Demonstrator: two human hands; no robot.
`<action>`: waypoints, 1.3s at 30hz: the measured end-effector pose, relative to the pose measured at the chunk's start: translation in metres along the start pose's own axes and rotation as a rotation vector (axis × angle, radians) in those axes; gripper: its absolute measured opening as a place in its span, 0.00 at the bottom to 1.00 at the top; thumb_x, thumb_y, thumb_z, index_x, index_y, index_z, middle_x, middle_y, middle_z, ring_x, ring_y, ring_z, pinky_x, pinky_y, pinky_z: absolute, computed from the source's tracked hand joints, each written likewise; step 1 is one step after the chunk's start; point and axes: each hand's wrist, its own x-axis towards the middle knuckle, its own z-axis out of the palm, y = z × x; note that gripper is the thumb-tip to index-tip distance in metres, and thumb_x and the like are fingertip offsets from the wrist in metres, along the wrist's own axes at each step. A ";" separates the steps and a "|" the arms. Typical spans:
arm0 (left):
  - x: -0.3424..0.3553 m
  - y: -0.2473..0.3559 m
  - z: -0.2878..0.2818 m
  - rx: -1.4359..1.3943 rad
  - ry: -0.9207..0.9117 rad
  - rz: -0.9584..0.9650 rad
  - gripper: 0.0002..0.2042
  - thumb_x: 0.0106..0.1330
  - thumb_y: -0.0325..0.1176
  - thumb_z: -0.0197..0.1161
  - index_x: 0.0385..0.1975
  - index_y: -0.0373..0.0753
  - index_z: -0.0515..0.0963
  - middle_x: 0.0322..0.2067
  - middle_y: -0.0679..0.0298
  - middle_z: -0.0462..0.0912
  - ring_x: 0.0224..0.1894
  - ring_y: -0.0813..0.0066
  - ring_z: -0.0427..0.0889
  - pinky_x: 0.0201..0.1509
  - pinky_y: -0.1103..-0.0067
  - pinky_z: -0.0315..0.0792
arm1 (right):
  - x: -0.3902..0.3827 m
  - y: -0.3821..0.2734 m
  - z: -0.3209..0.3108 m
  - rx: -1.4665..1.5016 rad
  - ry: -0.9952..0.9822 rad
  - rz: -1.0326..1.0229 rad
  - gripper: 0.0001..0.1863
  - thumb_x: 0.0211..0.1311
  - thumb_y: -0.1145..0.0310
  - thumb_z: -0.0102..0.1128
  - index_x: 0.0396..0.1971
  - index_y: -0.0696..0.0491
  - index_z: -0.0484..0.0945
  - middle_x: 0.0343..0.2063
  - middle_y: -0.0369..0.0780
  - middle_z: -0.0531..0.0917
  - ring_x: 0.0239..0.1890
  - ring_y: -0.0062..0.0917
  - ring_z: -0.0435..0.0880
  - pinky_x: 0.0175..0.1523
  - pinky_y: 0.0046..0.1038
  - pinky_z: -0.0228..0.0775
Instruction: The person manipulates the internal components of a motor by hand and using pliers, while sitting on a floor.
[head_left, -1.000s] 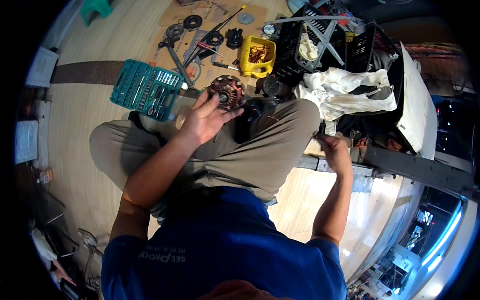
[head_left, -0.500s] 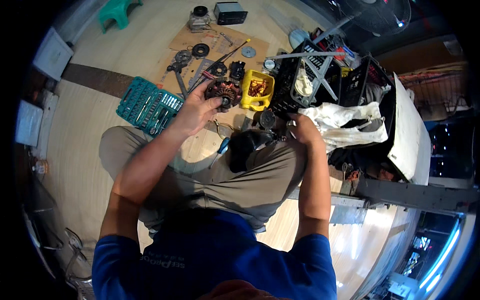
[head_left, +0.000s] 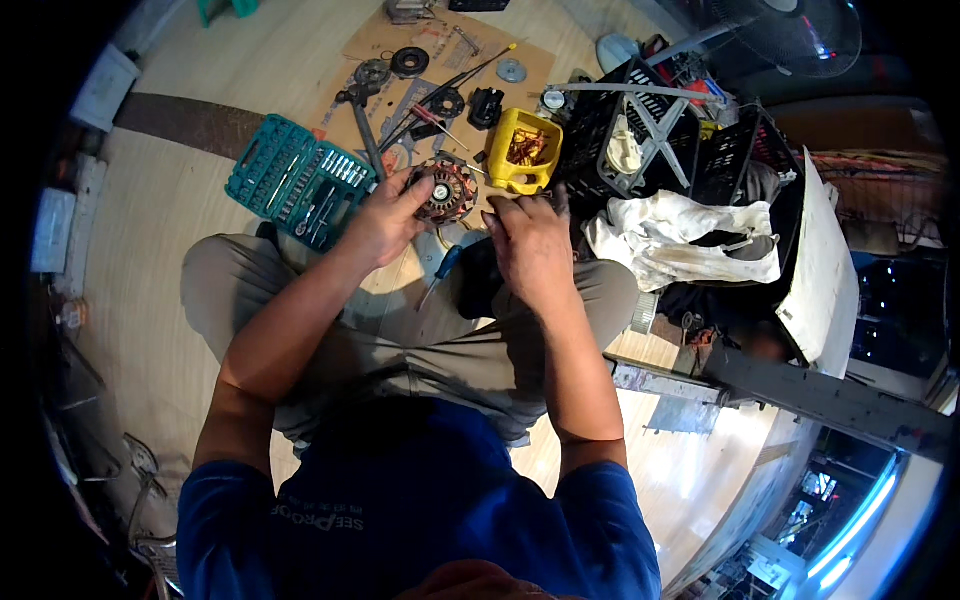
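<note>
From the coil assembly (head_left: 456,191) in the left hand (head_left: 386,224), a socket set (head_left: 298,182) lies at nine o'clock, cardboard (head_left: 440,62) at twelve. A jug (head_left: 500,150) of small parts (head_left: 527,147) sits at two, a cloth (head_left: 655,235) at three, a screwdriver (head_left: 448,263) at six.

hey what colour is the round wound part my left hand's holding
The wound part is coppery brown and dark, silvery at centre; head view.

The pale floor (head_left: 165,215), crossed by a dark strip (head_left: 185,125), carries a sheet of cardboard (head_left: 430,35) and — left of it — an open green socket case (head_left: 298,180). On the cardboard lie a black ring (head_left: 410,62), a grey disc (head_left: 511,70) and a red-handled screwdriver (head_left: 424,114).
</note>
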 end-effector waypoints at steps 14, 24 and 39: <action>-0.010 0.006 0.008 -0.002 -0.067 -0.061 0.15 0.73 0.37 0.53 0.54 0.39 0.66 0.43 0.62 0.80 0.40 0.73 0.84 0.33 0.76 0.80 | -0.013 0.016 0.011 0.446 -0.320 0.124 0.08 0.60 0.67 0.61 0.29 0.57 0.81 0.26 0.50 0.81 0.31 0.47 0.80 0.34 0.39 0.72; -0.015 0.000 0.020 -0.034 0.031 0.064 0.13 0.72 0.33 0.54 0.51 0.38 0.68 0.42 0.63 0.79 0.40 0.73 0.82 0.38 0.73 0.79 | -0.017 0.008 0.006 0.489 -0.177 0.121 0.08 0.62 0.69 0.61 0.34 0.60 0.82 0.25 0.49 0.81 0.27 0.42 0.81 0.33 0.33 0.72; -0.012 -0.002 0.014 -0.127 0.048 -0.029 0.13 0.73 0.38 0.52 0.50 0.37 0.71 0.40 0.61 0.81 0.39 0.69 0.84 0.37 0.70 0.80 | -0.016 0.005 0.008 0.631 -0.127 0.353 0.08 0.62 0.68 0.61 0.34 0.58 0.83 0.25 0.51 0.81 0.28 0.43 0.82 0.34 0.33 0.73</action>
